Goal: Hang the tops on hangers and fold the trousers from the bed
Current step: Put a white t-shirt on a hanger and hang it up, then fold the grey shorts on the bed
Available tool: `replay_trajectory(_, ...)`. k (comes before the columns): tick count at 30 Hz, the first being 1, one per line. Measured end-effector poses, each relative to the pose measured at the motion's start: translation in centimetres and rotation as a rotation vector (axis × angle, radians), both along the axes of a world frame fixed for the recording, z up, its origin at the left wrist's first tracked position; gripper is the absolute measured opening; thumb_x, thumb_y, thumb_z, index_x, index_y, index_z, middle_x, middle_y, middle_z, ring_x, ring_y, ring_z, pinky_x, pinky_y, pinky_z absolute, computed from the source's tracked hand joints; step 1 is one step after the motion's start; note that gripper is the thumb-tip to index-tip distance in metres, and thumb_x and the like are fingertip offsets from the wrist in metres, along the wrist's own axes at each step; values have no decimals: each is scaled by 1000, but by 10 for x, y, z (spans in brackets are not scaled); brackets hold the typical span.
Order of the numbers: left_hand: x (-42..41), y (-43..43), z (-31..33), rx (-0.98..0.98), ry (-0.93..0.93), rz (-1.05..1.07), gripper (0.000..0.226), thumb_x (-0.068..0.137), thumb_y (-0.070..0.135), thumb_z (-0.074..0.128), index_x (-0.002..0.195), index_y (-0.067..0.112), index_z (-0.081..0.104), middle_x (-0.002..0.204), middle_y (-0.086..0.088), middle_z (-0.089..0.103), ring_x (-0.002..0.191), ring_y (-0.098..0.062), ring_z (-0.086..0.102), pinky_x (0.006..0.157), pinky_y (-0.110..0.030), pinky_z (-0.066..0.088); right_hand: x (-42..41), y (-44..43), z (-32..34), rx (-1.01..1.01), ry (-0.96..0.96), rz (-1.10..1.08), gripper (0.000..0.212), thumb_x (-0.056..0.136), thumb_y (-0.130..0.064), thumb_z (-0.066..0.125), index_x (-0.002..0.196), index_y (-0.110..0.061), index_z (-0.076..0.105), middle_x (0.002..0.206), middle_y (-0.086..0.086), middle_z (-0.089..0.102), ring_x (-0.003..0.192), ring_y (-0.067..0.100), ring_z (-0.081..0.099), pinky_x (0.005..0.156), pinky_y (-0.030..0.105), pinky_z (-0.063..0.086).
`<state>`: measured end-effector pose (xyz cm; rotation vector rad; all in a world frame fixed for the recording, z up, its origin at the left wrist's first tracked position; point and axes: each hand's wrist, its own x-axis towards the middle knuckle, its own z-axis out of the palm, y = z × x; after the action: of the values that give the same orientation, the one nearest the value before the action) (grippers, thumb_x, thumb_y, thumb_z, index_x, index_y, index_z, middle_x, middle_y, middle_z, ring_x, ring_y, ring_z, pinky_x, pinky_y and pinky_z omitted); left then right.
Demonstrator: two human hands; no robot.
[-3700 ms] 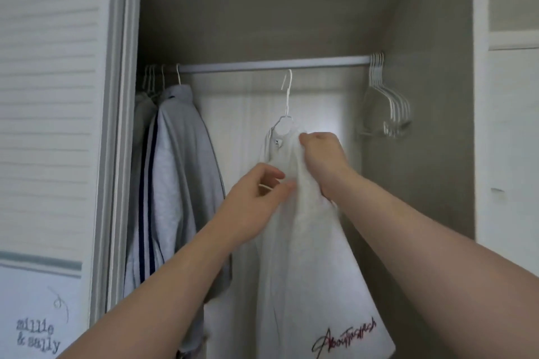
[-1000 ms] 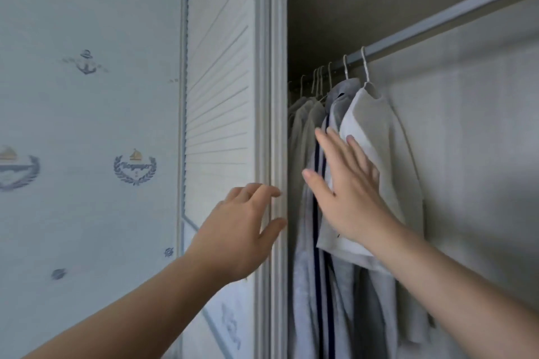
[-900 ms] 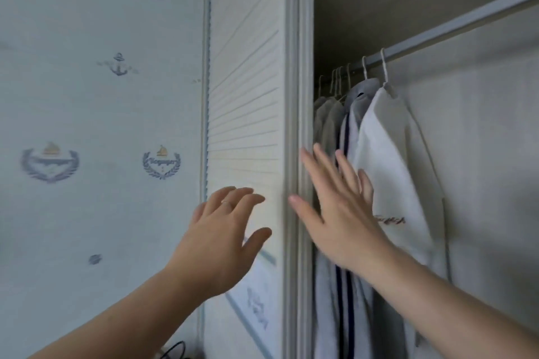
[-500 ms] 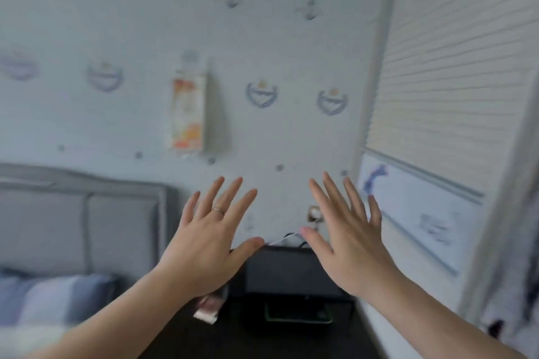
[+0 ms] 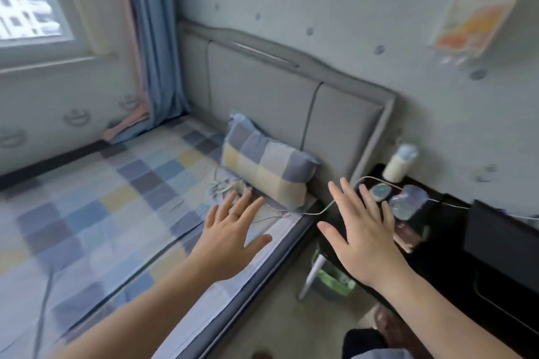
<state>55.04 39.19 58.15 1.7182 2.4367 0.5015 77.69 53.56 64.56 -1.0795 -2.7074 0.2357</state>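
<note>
Floor lies open between bed and nightstand; left hand, right hand spread empty fingers; wardrobe no longer visible.

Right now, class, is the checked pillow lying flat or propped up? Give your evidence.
Propped up: the checked pillow stands on its long edge on the bed, against the headboard.

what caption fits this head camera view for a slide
Open, empty left hand and right hand held out over the checked bed edge and the dark nightstand, pillow ahead.
</note>
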Motion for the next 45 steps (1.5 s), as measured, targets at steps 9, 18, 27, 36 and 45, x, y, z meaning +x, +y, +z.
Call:
replay_trajectory(9, -105, 25, -106, -252, -229, 237, 86, 84, 86, 11, 158, 44, 4, 169, 12, 0, 156, -19, -7, 125, -46, 3, -155, 80, -108, -246, -150, 159, 69, 99, -62, 31, 156, -46, -5, 166, -18, -9, 153, 14, -12, 122, 52, -4)
replay_trajectory(18, -186, 103, -202, -448, -507, 469, 65, 98, 62, 44, 155, 35, 28, 163, 9, 27, 150, -19, 23, 120, -43, 27, -287, 191, -226, -477, -431, 218, 68, 100, -59, 35, 158, -37, 9, 167, -13, 8, 154, 15, 5, 122, 49, 12)
replay_trajectory(27, -240, 163, -372, -555, -712, 510, 61, 100, 48, 52, 154, 27, 32, 158, 2, 36, 144, -24, 35, 115, -42, 35, -385, 250, -411, -641, -664, 170, 64, 102, -46, 42, 158, -31, 16, 161, 1, 31, 145, 27, 31, 113, 48, 31)
replay_trajectory(36, -322, 221, -562, -474, -558, 489, 74, 93, 35, 64, 155, 23, 25, 160, -3, 27, 140, -35, 34, 108, -50, 38, -462, 281, -588, -490, -530, 326, 70, 96, -27, 57, 157, -30, 22, 161, 0, 23, 141, 31, 30, 111, 49, 35)
replay_trajectory(45, -407, 303, -614, -51, -543, 651, 50, 86, 12, 50, 134, 23, 47, 129, -11, 56, 111, -35, 56, 77, -38, 43, -567, 299, -638, -328, -245, 266, 20, 96, -19, 50, 114, -18, 58, 119, 7, 57, 108, 34, 54, 77, 41, 48)
